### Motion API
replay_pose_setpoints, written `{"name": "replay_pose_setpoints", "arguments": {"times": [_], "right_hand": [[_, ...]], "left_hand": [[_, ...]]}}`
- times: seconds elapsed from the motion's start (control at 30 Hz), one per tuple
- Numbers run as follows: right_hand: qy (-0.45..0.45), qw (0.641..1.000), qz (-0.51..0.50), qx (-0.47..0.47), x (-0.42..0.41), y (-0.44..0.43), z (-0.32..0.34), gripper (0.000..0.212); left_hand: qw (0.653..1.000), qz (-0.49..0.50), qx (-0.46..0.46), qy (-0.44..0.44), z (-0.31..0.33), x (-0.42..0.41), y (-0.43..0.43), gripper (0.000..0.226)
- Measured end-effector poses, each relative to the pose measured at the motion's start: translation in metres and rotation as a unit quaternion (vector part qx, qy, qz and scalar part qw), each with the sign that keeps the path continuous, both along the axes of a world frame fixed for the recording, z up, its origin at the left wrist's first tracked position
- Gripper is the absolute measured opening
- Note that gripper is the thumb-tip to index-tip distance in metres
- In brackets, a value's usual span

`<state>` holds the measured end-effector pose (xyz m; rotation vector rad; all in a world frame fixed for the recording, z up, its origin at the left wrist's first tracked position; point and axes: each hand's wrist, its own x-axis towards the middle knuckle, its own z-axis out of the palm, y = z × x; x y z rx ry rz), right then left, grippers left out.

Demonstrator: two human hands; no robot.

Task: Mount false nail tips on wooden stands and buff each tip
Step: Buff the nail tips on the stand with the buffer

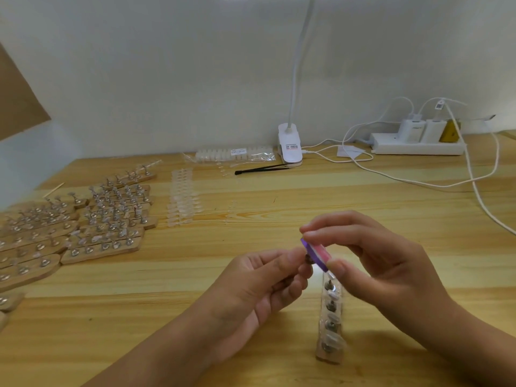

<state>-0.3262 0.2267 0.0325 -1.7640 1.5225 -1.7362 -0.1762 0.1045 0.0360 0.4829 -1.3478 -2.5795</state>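
Observation:
My right hand (371, 263) pinches a small purple and pink buffer block (317, 254) between thumb and fingers. My left hand (259, 289) grips a small metal holder (308, 259) whose top presses against the buffer; the nail tip on it is hidden. Just below my hands a wooden stand (330, 322) lies on the wooden table (279, 196), running toward me, with several metal holders carrying clear nail tips.
Many wooden stands (111, 216) with metal holders cover the left side. Strips of clear nail tips (183, 201) lie at centre, a bag of tips (234, 155) and black tweezers (262, 169) behind. A clip lamp (290, 146), power strip (416, 145) and white cables (474, 185) occupy the back right.

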Motion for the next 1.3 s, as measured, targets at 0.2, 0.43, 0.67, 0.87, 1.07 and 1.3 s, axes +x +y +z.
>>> {"name": "replay_pose_setpoints", "arguments": {"times": [0.2, 0.43, 0.67, 0.87, 1.07, 1.3], "right_hand": [[-0.024, 0.999, 0.008, 0.035, 0.000, 0.002, 0.005, 0.024], [-0.039, 0.997, 0.020, 0.058, 0.000, 0.003, 0.005, 0.027], [-0.051, 0.997, 0.024, 0.051, 0.001, 0.000, 0.004, 0.027], [-0.040, 0.998, 0.052, 0.025, -0.001, 0.004, 0.004, 0.024], [-0.034, 0.996, 0.060, 0.053, -0.007, 0.003, 0.004, 0.024], [0.000, 0.996, 0.055, 0.064, -0.008, 0.003, 0.007, 0.025]], "left_hand": [[0.998, -0.029, -0.055, -0.017, 0.000, 0.003, -0.006, 0.050], [0.995, -0.064, -0.073, -0.025, -0.001, 0.003, -0.001, 0.047], [0.996, -0.053, -0.069, -0.016, 0.000, 0.001, 0.001, 0.046], [0.998, -0.030, -0.045, -0.010, 0.000, 0.002, -0.002, 0.048], [0.996, -0.044, -0.071, -0.026, -0.002, 0.003, 0.000, 0.048], [0.996, -0.064, -0.060, -0.022, -0.002, 0.003, 0.002, 0.044]]}}
